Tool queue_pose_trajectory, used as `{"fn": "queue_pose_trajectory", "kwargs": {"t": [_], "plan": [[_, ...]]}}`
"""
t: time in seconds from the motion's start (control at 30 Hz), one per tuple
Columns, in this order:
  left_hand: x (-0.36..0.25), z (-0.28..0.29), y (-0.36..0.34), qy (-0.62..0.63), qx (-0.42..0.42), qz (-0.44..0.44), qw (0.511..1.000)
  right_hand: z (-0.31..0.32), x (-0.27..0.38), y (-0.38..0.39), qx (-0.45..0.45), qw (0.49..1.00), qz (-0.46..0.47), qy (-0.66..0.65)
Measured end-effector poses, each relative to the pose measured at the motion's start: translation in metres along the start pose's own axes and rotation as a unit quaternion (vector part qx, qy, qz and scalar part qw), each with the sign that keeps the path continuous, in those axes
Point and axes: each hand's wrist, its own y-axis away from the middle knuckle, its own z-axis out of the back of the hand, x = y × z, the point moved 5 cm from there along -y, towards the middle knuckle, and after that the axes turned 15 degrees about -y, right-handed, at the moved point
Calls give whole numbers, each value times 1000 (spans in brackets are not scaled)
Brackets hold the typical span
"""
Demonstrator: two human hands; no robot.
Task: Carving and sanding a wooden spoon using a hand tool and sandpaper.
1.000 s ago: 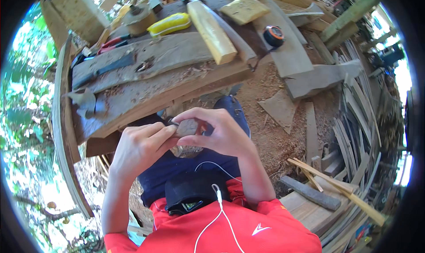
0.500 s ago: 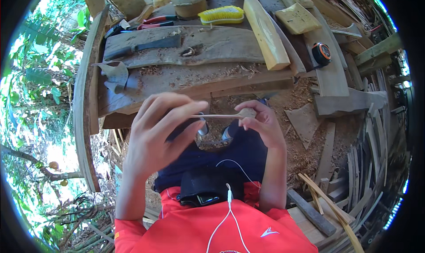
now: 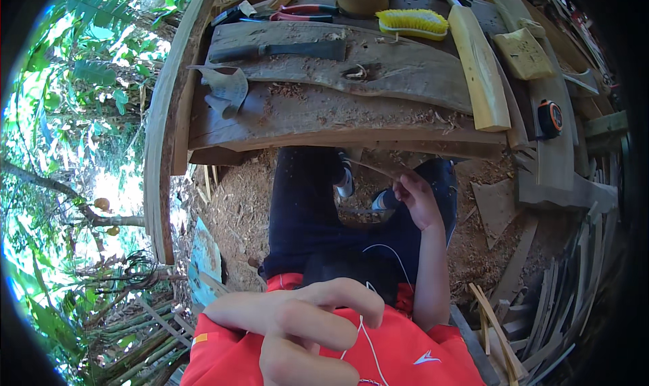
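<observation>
My right hand (image 3: 418, 198) is closed around the wider end of a thin wooden spoon (image 3: 377, 167), in front of the workbench (image 3: 338, 137) and over my right knee. The slender handle points left and slightly away from me; my fingers hide most of the bowl. Close to my chest, my left hand (image 3: 307, 328) is raised with loosely bent fingers, spread apart. Nothing shows in it.
On the bench lie a dark flat-bladed tool (image 3: 284, 51), a curled sandpaper sheet (image 3: 226, 90), red-handled pliers (image 3: 304, 13), a yellow brush (image 3: 412, 23), a pale wood block (image 3: 478, 71) and a tape measure (image 3: 549, 119). Scrap strips (image 3: 568, 271) stand at right.
My left hand has left the handle's side and come back toward my chest. The right hand still holds the spoon, its handle now tilted. The view has shifted, with the bench farther right.
</observation>
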Motion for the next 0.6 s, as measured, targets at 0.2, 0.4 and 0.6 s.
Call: {"fn": "queue_pose_trajectory", "kwargs": {"t": [0.2,0.4,0.6], "plan": [[-6,-2,-5,-4,-96,101,990,2,-3,-4,-6,1000,1,13],[-8,6,-10,18,-33,140,990,3,-5,-6,-5,1000,-3,7],[-8,10,-4,101,34,96,990,-3,-2,-2,-8,1000,-1,20]]}}
